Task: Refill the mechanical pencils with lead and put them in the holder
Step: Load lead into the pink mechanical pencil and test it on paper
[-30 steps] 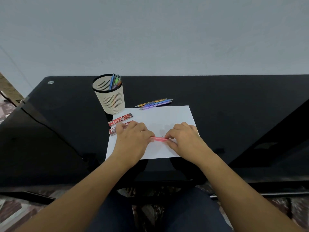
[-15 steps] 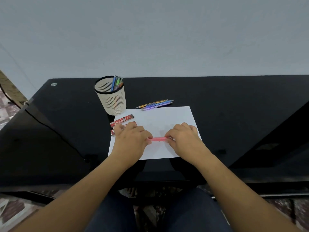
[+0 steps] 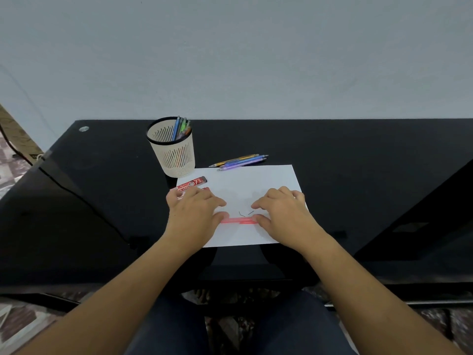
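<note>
The pink mechanical pencil (image 3: pixel 239 221) lies on the white paper (image 3: pixel 268 180) on the table (image 3: pixel 102 201), with loose lead pieces (image 3: pixel 244 214) just beyond it. A careless palm could snap or scatter them. The left hand (image 3: pixel 194 213) pinches its left end with curled fingers. The right hand (image 3: pixel 284 213) lies palm down, its thumb touching the other end and its forefinger lifted. I cannot tell whether it grips.
</note>
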The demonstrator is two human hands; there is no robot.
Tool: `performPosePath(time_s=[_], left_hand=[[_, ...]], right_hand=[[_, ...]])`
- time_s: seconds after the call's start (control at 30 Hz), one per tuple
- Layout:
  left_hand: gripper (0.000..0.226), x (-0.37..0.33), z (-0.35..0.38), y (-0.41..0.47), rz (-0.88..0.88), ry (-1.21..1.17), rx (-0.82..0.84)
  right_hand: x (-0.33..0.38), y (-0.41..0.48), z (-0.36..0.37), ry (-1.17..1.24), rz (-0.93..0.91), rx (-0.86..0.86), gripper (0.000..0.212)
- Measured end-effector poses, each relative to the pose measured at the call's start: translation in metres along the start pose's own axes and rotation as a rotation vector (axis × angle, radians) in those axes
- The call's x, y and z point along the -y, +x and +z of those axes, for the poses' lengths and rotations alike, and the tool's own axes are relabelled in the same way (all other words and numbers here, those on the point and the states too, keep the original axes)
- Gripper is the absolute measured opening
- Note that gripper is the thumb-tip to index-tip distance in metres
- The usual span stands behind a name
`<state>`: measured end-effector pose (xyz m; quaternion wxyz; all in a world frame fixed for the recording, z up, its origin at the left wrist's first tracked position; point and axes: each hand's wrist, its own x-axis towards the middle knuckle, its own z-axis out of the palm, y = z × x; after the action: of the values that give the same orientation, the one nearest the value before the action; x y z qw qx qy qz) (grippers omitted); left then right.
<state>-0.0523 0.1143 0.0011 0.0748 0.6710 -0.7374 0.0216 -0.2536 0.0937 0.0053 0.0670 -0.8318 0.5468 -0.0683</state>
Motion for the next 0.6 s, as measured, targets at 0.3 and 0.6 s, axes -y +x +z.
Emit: performPosePath(time_s=[0.3,0.6], left_hand=[[0.037,0.040,-0.006,0.008,-0.170,0.094,-0.006],[0.040,0.059,0.006,0.021,-0.175,0.090,0.016]], right_hand=[[0.025,0.034,0.000,0.028,-0.017,0.024,0.030],[0.042,0.057,0.014,0.051,-0.045,-0.007,0.032]])
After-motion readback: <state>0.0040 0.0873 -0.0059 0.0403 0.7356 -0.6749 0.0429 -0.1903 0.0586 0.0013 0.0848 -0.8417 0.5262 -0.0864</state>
